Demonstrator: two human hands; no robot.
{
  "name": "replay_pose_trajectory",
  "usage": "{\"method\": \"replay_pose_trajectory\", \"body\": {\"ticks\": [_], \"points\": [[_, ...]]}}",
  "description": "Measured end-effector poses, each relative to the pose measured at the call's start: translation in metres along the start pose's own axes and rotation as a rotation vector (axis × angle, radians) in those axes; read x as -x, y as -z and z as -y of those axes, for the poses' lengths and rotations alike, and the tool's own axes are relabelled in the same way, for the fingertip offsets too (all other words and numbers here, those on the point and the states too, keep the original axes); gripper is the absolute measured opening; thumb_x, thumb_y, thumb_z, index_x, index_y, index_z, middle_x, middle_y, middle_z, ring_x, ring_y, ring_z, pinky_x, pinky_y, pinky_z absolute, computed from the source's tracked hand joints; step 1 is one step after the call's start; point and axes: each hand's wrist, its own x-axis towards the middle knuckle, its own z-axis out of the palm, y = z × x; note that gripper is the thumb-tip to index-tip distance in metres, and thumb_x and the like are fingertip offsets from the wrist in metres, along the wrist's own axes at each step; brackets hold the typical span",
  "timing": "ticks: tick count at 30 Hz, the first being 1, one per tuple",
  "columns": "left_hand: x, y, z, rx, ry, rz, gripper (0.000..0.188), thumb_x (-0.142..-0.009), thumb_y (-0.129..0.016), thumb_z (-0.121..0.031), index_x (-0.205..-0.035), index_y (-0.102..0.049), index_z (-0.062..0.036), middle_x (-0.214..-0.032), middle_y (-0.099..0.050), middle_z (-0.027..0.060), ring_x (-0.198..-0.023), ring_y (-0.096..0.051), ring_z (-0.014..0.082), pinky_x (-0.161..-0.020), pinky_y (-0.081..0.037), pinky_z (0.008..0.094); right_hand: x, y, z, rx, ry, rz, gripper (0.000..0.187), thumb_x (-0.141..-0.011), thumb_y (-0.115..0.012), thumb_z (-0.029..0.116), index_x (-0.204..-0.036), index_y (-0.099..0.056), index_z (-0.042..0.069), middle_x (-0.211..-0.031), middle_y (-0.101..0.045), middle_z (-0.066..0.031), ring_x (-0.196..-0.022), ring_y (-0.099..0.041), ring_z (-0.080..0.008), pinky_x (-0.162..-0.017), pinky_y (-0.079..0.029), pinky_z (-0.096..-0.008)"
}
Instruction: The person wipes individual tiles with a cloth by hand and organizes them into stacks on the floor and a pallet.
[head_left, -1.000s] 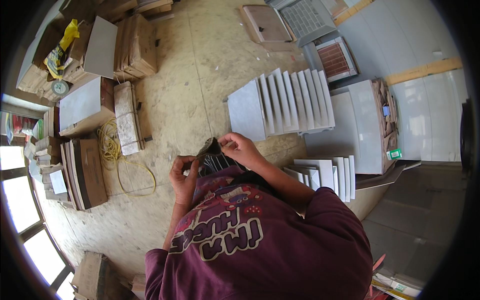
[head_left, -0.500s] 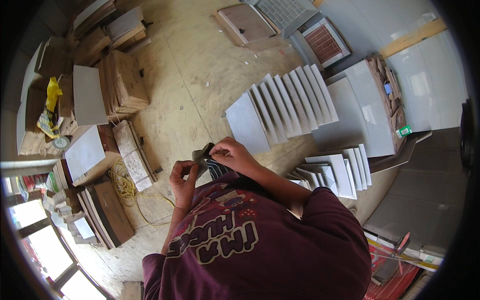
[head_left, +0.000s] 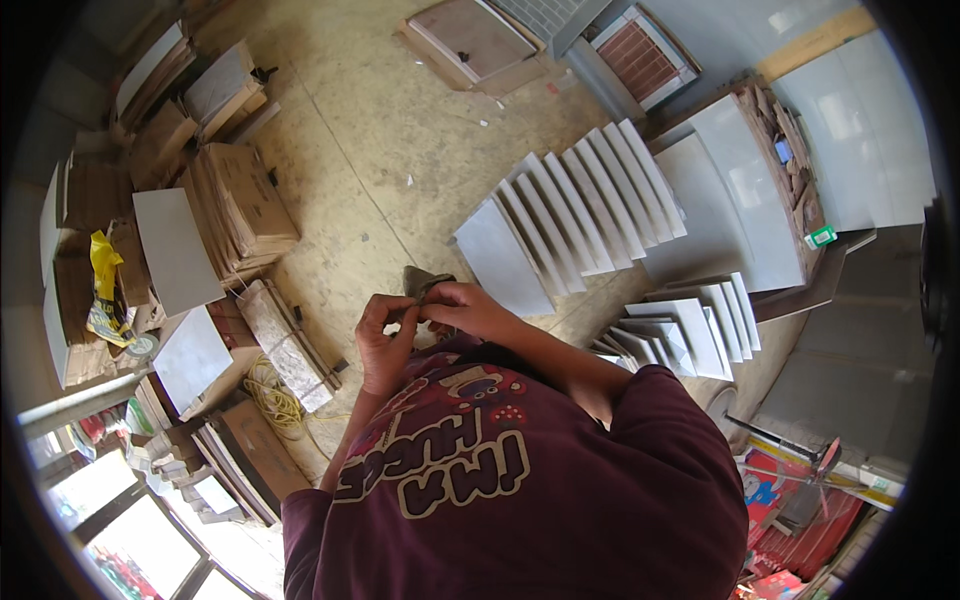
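Note:
Both hands are together in front of my chest, at a small piece of dark olive-grey cloth. The cloth stands up in a folded point just beyond my fingers; whether it is a glove or a rag cannot be made out. My left hand pinches its near edge between thumb and fingers. Curled over the right side of it is my right hand, its fingertips close to those of the left. The lower part of the cloth is hidden behind the fingers.
Ahead to the right, a row of grey tiles leans upright, with smaller white tiles nearer. Cardboard-packed stacks line the left side, beside a coil of yellow cord. Large grey slabs lean along the right wall.
My hands have drawn closer together, and the cloth now points up beyond them instead of stretching between them. The whole view has turned slightly.

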Motion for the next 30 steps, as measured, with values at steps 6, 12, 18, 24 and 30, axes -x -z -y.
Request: {"method": "replay_pose_trajectory", "body": {"ticks": [6, 12, 18, 24, 30], "points": [[-0.043, -0.005, 0.003, -0.073, 0.013, 0.184, 0.011, -0.08, -0.062, 0.005, -0.089, -0.059, -0.0018, -0.08, -0.059, 0.001, -0.074, -0.059, 0.0069, -0.067, -0.047, 0.0206, -0.014, 0.017, 0.012, -0.088, -0.001, -0.107, 0.026, -0.086, -0.057, 0.022, -0.099, -0.059, 0.0, -0.086, -0.064, -0.006, -0.074, -0.06, -0.0114, -0.064, -0.048, -0.0244], [-0.102, -0.011, 0.009, 0.021, -0.045, 0.289, 0.012, -0.077, -0.064, 0.005, -0.087, -0.061, -0.0015, -0.078, -0.057, 0.0039, -0.068, -0.057, 0.0099, -0.063, -0.046, 0.0227, -0.042, 0.029, 0.032, -0.143, -0.005, -0.229, 0.029, -0.087, -0.057, 0.025, -0.101, -0.056, 0.0, -0.085, -0.064, -0.0061, -0.076, -0.061, -0.0124, -0.067, -0.048, -0.0252], [-0.177, 0.004, 0.014, 0.062, -0.041, 0.47, 0.012, -0.079, -0.061, 0.005, -0.09, -0.061, -0.0015, -0.083, -0.057, 0.0017, -0.075, -0.055, 0.0065, -0.067, -0.045, 0.0201, -0.088, 0.029, 0.068, -0.147, 0.024, -0.333, 0.028, -0.089, -0.055, 0.025, -0.102, -0.054, 0.001, -0.091, -0.061, -0.0059, -0.083, -0.061, -0.0136, -0.07, -0.048, -0.026], [-0.249, 0.031, 0.01, 0.077, -0.008, 0.612, 0.013, -0.08, -0.06, 0.003, -0.092, -0.06, -0.0015, -0.084, -0.056, 0.0021, -0.073, -0.054, 0.0075, -0.067, -0.043, 0.0209, -0.142, 0.019, 0.092, -0.177, 0.059, -0.421, 0.026, -0.089, -0.055, 0.024, -0.102, -0.054, 0.001, -0.092, -0.06, -0.0055, -0.085, -0.06, -0.0141, -0.072, -0.048, -0.0257], [-0.305, 0.05, 0.018, 0.089, -0.038, 0.712, 0.014, -0.08, -0.058, 0.004, -0.093, -0.059, -0.0012, -0.084, -0.056, 0.0031, -0.076, -0.056, 0.0092, -0.065, -0.043, 0.0216, -0.188, 0.007, 0.118, -0.236, 0.085, -0.501, 0.02, -0.087, -0.059, 0.018, -0.099, -0.055, 0.003, -0.088, -0.059, -0.0031, -0.081, -0.057, -0.0099, -0.07, -0.046, -0.0235]]}}
